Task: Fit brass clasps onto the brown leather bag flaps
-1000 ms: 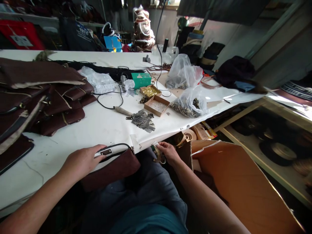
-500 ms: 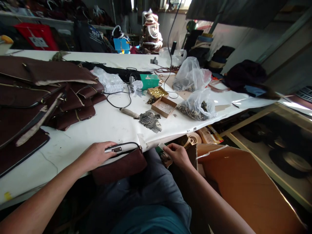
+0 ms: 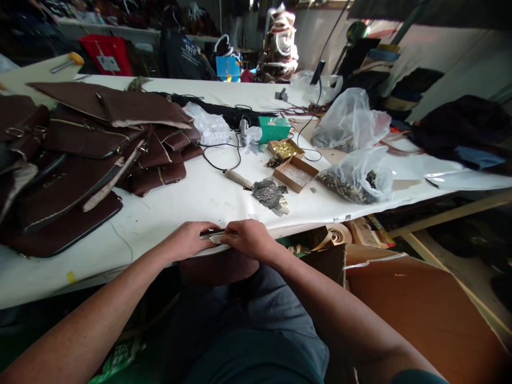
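A dark brown bag point(image 3: 218, 268) rests over my lap at the front edge of the white table. My left hand point(image 3: 189, 240) closes on the left part of its upper edge, fingers wrapped over. Close beside it, my right hand point(image 3: 248, 237) is bent over the same edge with its fingertips pressed in at the opening. Between the two hands a pale strip of lining and a dark rim show. Whether the right fingers still pinch the small whitish piece is hidden.
Brown bags point(image 3: 92, 154) are heaped at left. Beyond my hands lie a corded tool point(image 3: 237, 177), thin metal plates point(image 3: 269, 194), an open cardboard tray point(image 3: 296, 173) and plastic bags of small parts point(image 3: 356, 181). A large cardboard box point(image 3: 416, 298) stands at my right.
My right hand has come left from beside the cardboard box, where it pinched a small whitish piece, onto the bag's edge. The view has turned left, and the bag is tilted differently.
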A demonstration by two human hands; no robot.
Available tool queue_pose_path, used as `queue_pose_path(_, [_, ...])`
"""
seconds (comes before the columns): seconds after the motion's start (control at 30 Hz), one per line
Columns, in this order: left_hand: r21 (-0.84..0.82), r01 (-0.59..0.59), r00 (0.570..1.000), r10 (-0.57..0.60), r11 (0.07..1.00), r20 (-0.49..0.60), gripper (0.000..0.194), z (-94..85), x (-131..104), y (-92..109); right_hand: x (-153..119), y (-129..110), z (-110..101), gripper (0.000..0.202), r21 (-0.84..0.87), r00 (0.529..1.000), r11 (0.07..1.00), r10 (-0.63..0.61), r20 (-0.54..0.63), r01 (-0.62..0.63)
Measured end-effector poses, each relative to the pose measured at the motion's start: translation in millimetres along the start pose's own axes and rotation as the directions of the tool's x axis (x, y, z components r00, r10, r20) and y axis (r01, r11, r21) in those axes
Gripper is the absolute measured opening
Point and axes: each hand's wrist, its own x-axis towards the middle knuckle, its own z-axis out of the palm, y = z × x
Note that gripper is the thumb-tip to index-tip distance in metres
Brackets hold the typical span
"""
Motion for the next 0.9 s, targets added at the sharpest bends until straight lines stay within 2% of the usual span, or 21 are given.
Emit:
queue_pose_path(0.1, [-0.069,0.006,0.998,-0.002,0.998,0.068,0.053,-2.6,0.4,-1.9,-0.5,3.3,8.7,0.020,-0.076,0.998,0.997,0.035,0.050,-0.032])
queue_pose_path(0.37, [-0.177,0.041,0.988,-0.014,0.983,0.155,0.065,-4.6,2.4,-11.4,-2.5,7.0,24.2,0.030,-0.081,0.993,0.990,0.115,-0.026,-0.116])
queue_pose_path(0.5, [-0.157,0.054,0.987,-0.029,0.986,0.155,0.069,-2.4,2.5,-13.1,-2.4,6.7,26.4,0.031,-0.112,0.990,0.984,0.139,-0.036,-0.142])
queue_pose_path(0.6, [-0.070,0.060,0.990,-0.050,0.996,0.136,0.066,-2.0,4.7,-6.7,-1.8,6.6,27.5,0.030,-0.119,0.990,0.983,0.137,-0.036,-0.141])
queue_pose_path(0.67, [0.044,0.055,0.991,-0.060,0.997,0.119,0.058,-2.4,7.5,2.6,-1.3,6.6,27.8,0.031,-0.120,0.991,0.984,0.130,-0.038,-0.134])
queue_pose_path(0.8, [0.299,0.059,0.991,-0.092,0.952,0.097,0.046,-2.6,12.7,26.7,-1.3,8.2,25.5,0.030,-0.116,0.992,0.986,0.122,-0.024,-0.124])
queue_pose_path(0.9, [0.387,0.085,0.989,-0.124,0.918,0.075,0.044,-0.1,13.4,39.2,-3.1,12.3,21.9,0.029,-0.093,0.995,0.992,0.093,0.027,-0.090])
